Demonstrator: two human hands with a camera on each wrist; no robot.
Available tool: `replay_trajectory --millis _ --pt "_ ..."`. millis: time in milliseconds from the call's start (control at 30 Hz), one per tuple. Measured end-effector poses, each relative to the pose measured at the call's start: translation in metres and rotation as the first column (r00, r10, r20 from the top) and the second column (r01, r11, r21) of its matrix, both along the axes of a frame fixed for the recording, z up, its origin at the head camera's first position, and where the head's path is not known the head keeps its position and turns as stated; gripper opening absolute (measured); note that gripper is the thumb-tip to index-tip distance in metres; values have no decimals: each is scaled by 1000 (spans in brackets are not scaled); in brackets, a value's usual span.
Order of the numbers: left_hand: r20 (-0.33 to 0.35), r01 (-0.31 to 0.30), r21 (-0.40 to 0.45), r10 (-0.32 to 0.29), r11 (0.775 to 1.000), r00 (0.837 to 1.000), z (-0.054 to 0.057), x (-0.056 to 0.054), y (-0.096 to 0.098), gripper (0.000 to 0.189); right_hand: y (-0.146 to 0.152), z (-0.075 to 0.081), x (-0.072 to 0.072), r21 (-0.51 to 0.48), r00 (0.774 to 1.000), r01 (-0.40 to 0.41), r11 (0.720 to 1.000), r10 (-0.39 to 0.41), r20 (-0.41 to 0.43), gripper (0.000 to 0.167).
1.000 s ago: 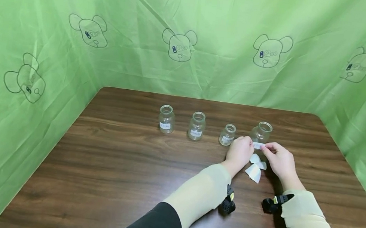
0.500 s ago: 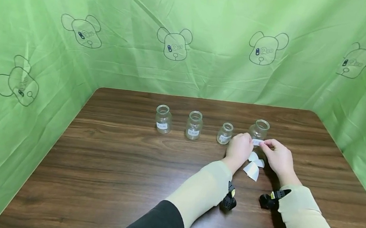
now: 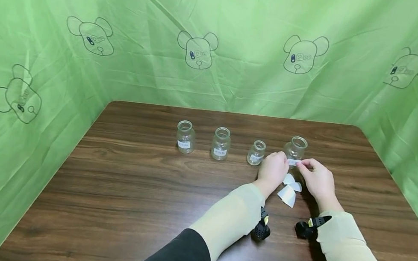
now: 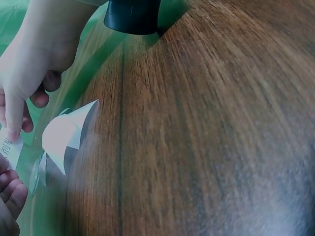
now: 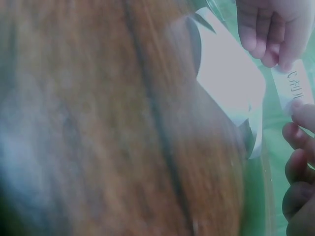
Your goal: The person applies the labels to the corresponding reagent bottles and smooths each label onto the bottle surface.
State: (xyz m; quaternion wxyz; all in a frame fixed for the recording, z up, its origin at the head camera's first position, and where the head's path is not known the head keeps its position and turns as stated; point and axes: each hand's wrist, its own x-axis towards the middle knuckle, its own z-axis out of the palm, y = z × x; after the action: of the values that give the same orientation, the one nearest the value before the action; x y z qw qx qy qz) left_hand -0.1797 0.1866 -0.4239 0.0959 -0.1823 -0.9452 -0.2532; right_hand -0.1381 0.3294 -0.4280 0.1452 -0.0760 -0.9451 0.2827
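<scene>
Both hands hold a small white label [image 3: 292, 162] with printed characters, one at each end. It lies at the front of the rightmost glass jar [image 3: 297, 145]; whether it touches the glass I cannot tell. My left hand [image 3: 274, 169] pinches the left end, its fingertips mostly hidden in the head view. The right hand [image 3: 317, 180] pinches the right end between thumb and forefinger. In the left wrist view the label [image 4: 12, 147] stretches between the fingertips of both hands. The right wrist view shows its print on the label [image 5: 291, 84].
Further left stand a small labelled jar [image 3: 256, 153] and two larger labelled jars, one nearer [image 3: 221, 145] and one farthest left [image 3: 185, 137]. Below the hands lie curled white paper scraps [image 3: 288, 194]. Green cloth [image 3: 237, 86] surrounds the wooden table [image 3: 128, 190].
The whole head view has shifted slightly. Relative to the jar, the label has come a little higher and flatter against its front. Both hands keep their hold; the other jars stay put.
</scene>
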Motion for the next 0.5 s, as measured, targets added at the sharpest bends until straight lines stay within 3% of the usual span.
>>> replay_trajectory --millis 300,500 --pt "-20 13 47 -13 999 1000 -3 -2 -3 9 -4 0 -2 -15 999 39 999 -39 4 33" --pt "38 21 125 -26 992 999 -2 0 -4 16 -4 2 -1 -61 999 45 997 -45 2 34"
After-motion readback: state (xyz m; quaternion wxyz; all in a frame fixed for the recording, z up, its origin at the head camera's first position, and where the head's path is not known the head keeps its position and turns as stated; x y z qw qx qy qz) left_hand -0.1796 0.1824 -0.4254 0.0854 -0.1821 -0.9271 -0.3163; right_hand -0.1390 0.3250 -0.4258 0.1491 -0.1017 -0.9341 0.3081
